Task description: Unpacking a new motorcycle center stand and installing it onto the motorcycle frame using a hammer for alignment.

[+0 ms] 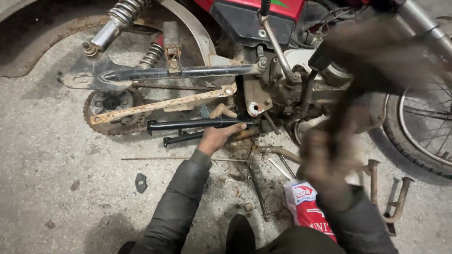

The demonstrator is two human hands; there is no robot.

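A red motorcycle with its rear wheel removed stands in front of me. My left hand (pixel 217 136) reaches under the frame and grips a black metal bar (pixel 188 124) that lies low beside the engine (pixel 282 94). My right hand (pixel 325 164) is raised near the engine, heavily blurred, and seems to hold a dark cloth or rubber piece (pixel 376 61); what it is cannot be made out. A rusty swing arm (pixel 160 104) and a rusty sprocket (pixel 112 109) sit left of my left hand.
Chrome shock absorbers (pixel 120 19) stand upper left. Loose rusty rods and tools (pixel 256 188) lie on the oily concrete floor. A red-and-white plastic packet (pixel 306 207) lies by my knee. A spoked wheel (pixel 423 127) is at right, with rusty brackets (pixel 395 202) beside it.
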